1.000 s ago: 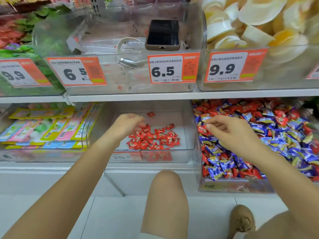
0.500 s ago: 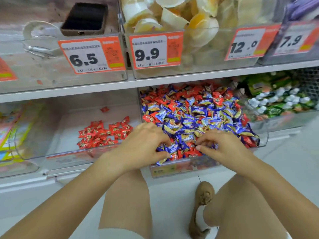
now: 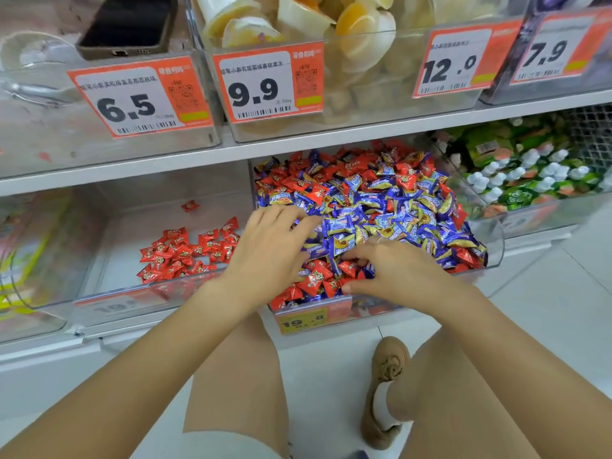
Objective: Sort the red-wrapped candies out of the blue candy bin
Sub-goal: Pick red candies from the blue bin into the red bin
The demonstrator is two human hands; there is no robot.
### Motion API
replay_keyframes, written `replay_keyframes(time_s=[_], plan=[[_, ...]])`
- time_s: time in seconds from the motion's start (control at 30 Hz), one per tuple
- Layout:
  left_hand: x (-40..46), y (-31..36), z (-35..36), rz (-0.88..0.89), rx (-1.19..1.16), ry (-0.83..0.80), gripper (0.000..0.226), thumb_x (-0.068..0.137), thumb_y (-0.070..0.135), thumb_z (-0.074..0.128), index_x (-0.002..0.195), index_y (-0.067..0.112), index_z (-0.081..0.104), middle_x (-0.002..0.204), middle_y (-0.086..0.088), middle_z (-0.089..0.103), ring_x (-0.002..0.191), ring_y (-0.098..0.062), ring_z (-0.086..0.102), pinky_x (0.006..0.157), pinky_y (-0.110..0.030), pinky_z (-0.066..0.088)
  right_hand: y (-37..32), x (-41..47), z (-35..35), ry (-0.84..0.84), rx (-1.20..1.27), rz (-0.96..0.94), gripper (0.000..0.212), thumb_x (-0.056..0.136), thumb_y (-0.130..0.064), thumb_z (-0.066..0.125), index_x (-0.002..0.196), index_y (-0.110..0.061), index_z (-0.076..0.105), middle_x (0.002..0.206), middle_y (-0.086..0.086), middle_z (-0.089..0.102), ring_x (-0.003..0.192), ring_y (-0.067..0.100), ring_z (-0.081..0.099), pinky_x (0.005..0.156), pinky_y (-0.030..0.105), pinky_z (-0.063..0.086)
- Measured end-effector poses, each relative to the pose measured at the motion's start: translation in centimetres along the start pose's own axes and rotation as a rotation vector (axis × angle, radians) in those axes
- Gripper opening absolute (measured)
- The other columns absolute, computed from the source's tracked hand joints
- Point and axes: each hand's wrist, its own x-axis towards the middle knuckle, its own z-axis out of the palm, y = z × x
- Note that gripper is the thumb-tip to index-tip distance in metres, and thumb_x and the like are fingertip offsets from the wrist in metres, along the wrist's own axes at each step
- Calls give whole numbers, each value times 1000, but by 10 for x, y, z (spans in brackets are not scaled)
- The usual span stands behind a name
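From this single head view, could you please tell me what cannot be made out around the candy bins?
- Left hand: its back hides whether the fingers hold a candy.
- Mixed candy bin: deeper layers are buried under the top candies.
- Bin's price label: digits blurred.
- Phone: top cut off by the frame's edge.

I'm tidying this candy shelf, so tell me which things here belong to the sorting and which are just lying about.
Part of the job:
mixed candy bin
red candies
sorted red pile
left hand
right hand

Just lying about:
phone
jelly cups
green packets
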Motion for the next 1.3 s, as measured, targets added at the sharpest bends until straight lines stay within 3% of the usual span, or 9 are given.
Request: replay_keyframes(time_s=[0.13,0.27,0.47,0.63,0.8,0.97,1.07,1.2,1.3], plan=[[-8,15,-20,93,-172,-145,19,88,29,60,104,20,65,94,2,65,90,-25,60,76,-36,42,-5,6,-5,-35,-10,-15,57,81,-51,65,133,-32,49,119,-4,61,106,18,57,76,29,45],[1,36,-13,-114,-86,-513,55,89,56,53,130,20,49,117,-3,55,110,-25,54,82,-34,43,-9,11,-1,-9,-31,-22,47,82,-37,67,125,-24,53,110,2,66,100,22,59,76,31,47],[6,40,-1,-127,29,-471,53,86,51,59,124,14,50,118,-6,54,115,-25,51,79,-34,44,3,8,5,112,78,40,28,86,-26,65,113,-23,62,100,2,69,87,19,61,74,29,47],[8,29,-2,-205,-88,-434,26,84,16,58,109,12,57,103,-10,63,100,-33,59,68,-36,46,9,3,-2,162,254,78,30,86,-26,68,116,-28,66,106,-1,70,77,2,59,69,16,39],[6,20,-2,-230,-290,-403,38,83,9,60,119,21,60,113,-8,65,108,-31,57,83,-42,50,9,-1,-7,231,299,102,31,87,-24,67,117,-27,67,87,-7,66,53,-9,41,58,-4,31],[8,11,-6,-227,-420,-303,35,84,4,61,112,25,64,112,0,63,99,-21,58,85,-34,47,16,-8,-10,252,479,146,29,86,-24,68,113,-34,67,88,-1,73,66,8,64,78,21,51],[8,4,-6,-199,-430,-278,34,84,4,64,111,24,66,110,1,64,101,-18,58,86,-34,47,25,-13,-14,268,628,183,30,86,-20,69,111,-35,66,91,-8,67,54,7,65,58,12,50],[2,2,-9,-155,-490,-111,28,83,6,67,107,21,69,104,5,66,95,-14,60,82,-22,45,24,-14,-9,258,635,189,28,85,-19,70,106,-37,65,96,-11,64,57,9,68,68,20,56],[2,4,-22,-413,-826,49,25,82,6,71,100,24,70,89,12,63,73,-1,61,68,-11,48,21,-13,-5,280,747,175,25,85,-15,70,105,-30,68,93,-9,66,61,12,69,69,22,56]])
